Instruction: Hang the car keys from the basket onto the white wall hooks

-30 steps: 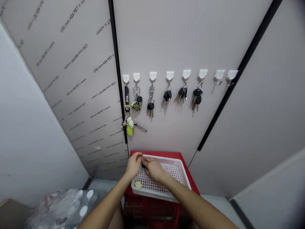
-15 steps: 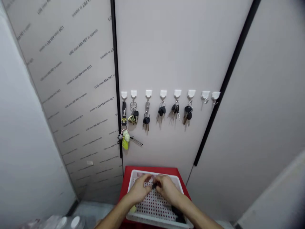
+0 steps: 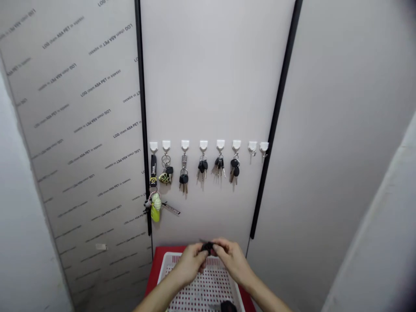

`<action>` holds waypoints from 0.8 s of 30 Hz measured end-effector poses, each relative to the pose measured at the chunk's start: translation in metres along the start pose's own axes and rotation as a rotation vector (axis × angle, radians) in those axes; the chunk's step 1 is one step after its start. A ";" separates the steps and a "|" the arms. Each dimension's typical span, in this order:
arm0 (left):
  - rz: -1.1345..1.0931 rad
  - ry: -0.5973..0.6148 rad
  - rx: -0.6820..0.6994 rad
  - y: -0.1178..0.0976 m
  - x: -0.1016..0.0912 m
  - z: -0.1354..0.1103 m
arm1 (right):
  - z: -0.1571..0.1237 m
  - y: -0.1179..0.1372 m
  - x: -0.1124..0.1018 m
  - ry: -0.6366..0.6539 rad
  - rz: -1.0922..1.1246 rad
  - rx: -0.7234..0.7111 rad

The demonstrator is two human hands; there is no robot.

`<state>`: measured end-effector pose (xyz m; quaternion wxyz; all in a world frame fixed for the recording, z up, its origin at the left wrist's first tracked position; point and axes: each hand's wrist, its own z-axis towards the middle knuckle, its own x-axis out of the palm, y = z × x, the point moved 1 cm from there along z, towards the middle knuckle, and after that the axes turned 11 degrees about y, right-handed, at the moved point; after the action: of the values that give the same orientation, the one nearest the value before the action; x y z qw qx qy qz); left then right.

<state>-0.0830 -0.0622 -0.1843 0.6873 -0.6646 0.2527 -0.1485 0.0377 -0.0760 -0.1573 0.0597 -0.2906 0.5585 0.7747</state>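
Observation:
My left hand (image 3: 191, 262) and my right hand (image 3: 231, 259) meet above a white perforated basket (image 3: 203, 290), both pinched on a small black key bunch (image 3: 208, 247). The basket rests on a red stand (image 3: 156, 268). On the wall above runs a row of white hooks (image 3: 203, 145). Several of them carry key bunches (image 3: 202, 165). The two hooks at the right end (image 3: 258, 147) are bare. From the leftmost hook hangs a black strap with a yellow-green charm (image 3: 155, 210).
A dark object (image 3: 228, 306) lies in the basket near the bottom edge. Black vertical strips (image 3: 274, 117) divide the grey wall panels. The left panel (image 3: 74, 112) carries printed protective film.
Both hands rose from the basket floor, lifting the black key bunch. The camera tilted upward, so the hooks and the basket now sit lower in view.

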 end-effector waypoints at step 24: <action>-0.242 0.081 0.144 -0.119 0.044 0.056 | 0.008 0.045 -0.126 -0.440 -0.168 -0.103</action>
<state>-0.0001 -0.0478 -0.0742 0.6995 -0.6328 0.1868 -0.2745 0.1199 -0.0564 -0.0526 0.2294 -0.1628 0.4658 0.8390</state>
